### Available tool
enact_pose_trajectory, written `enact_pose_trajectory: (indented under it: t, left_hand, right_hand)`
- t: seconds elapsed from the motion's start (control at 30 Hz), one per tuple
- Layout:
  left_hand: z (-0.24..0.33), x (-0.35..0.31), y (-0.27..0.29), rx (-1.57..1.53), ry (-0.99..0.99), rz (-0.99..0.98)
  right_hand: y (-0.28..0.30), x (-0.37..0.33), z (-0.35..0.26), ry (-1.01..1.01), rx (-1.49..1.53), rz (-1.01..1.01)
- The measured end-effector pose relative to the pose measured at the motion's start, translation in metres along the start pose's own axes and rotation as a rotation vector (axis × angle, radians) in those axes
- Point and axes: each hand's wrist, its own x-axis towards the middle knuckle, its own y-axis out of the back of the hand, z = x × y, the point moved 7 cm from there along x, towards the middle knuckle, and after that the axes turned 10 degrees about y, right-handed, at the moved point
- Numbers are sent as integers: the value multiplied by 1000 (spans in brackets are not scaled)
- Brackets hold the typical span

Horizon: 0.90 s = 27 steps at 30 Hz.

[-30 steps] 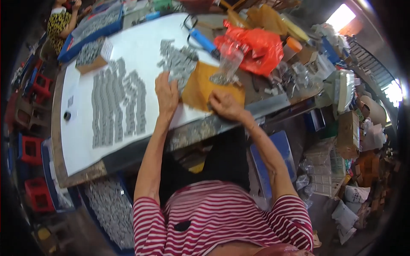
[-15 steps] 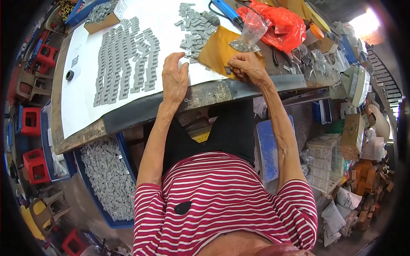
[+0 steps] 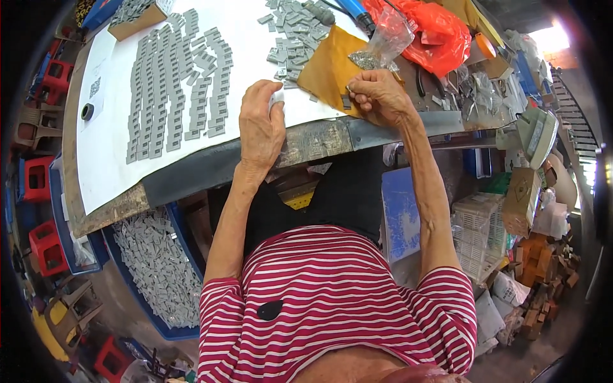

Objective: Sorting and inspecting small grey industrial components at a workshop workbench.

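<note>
My left hand (image 3: 260, 124) hovers at the table's front edge over the white sheet (image 3: 246, 60), thumb and forefinger apart, with nothing seen between them. My right hand (image 3: 383, 97) is closed in a pinch above the yellow-brown cloth (image 3: 332, 60); whatever its fingertips hold is too small to make out. Just beside those fingertips, a small grey piece (image 3: 346, 102) sits on the cloth's near edge. A clear bag of tiny metal parts (image 3: 370, 60) lies beyond the right hand. Loose grey pieces (image 3: 297, 41) are heaped left of the cloth.
Rows of grey pieces (image 3: 156, 96) cover the sheet's left half, near a black ring (image 3: 87, 112). At the back are a blue tool (image 3: 357, 14) and a red plastic bag (image 3: 440, 41). Below the table stands a blue bin (image 3: 179, 220) full of grey pieces.
My right hand has drawn slightly back from the grey piece on the cloth, which shows more fully now. The left hand stays near the edge. The whole view has shifted a little.
</note>
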Motion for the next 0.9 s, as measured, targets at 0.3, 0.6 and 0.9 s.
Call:
enact_pose_trajectory:
  t: [0.3, 0.6, 0.9]
  left_hand:
    - [-1, -1, -2, 5, 35, -19]
    - [0, 0, -2, 18, 36, -5]
    - [-3, 7, -7, 86, 25, 13]
  right_hand:
    - [1, -1, -4, 21, 202, -32]
    - [1, -1, -4, 46, 182, -43]
    - [-1, -9, -4, 83, 97, -25]
